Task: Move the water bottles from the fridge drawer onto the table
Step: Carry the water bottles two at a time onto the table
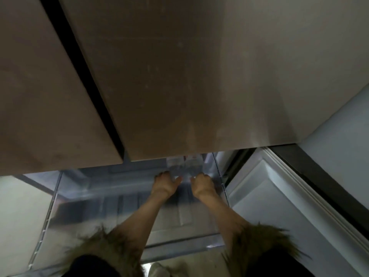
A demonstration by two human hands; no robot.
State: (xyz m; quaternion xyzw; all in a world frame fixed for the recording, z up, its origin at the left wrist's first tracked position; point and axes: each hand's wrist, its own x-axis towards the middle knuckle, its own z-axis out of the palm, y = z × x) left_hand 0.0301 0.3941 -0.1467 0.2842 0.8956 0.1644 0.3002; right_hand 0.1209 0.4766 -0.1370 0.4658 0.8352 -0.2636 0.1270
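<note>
1. Two clear plastic water bottles [184, 166] stand side by side at the far end of the pulled-out transparent plastic fridge drawer [54, 206], just beyond the fingertips of both hands; blur makes the count uncertain.
2. Above the hands, closed brownish-grey fridge doors [159, 76] overhang and hide the bottles' tops; a white drawer front [269, 196] lies right of the right hand.
3. Both arms, in fur-trimmed dark sleeves [259, 242], reach forward: left hand [166, 183] and right hand [201, 182], fingers curled at the bottles' bases; an actual grip cannot be told.
</note>
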